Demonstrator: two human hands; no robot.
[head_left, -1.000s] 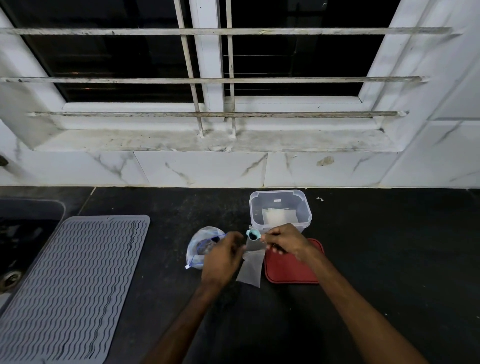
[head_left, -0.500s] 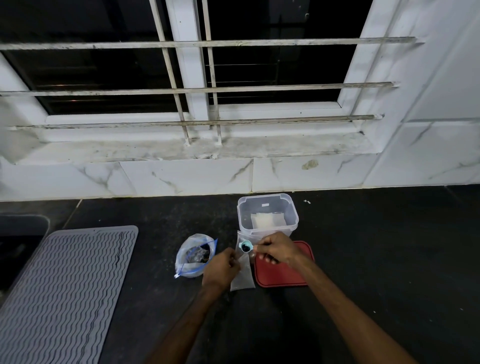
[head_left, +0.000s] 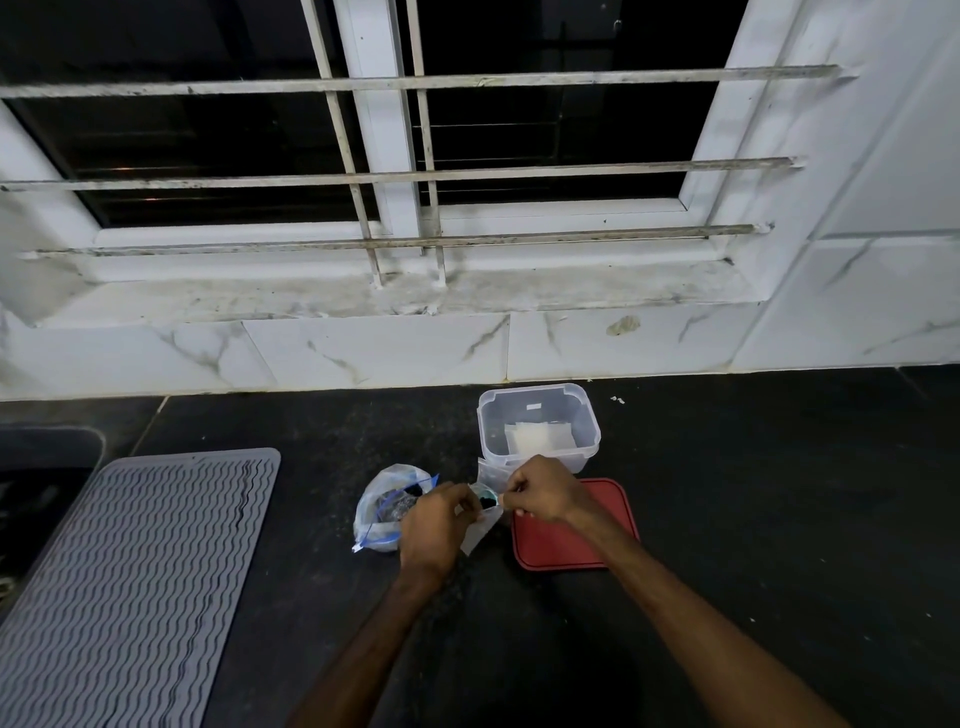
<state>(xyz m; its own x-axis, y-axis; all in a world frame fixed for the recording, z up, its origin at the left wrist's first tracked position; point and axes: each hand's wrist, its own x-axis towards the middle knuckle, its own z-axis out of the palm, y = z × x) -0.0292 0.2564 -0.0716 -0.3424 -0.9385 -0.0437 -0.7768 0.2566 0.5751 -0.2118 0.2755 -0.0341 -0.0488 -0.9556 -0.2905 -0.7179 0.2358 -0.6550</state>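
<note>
Item: small clear pouch (head_left: 480, 527), held over the dark counter (head_left: 753, 493), between the zip bag (head_left: 382, 512) and the red lid (head_left: 571, 540), just in front of the open clear container (head_left: 592, 415). The left hand (head_left: 436, 525) pinches its edge, and the right hand (head_left: 545, 491) pinches the teal scoop (head_left: 487, 501), dark inside. Change: the hands have drawn closer, the left now covers more of the pouch, and the scoop sits at its mouth. Likely reading: filling is under way and sealing is not yet done.
</note>
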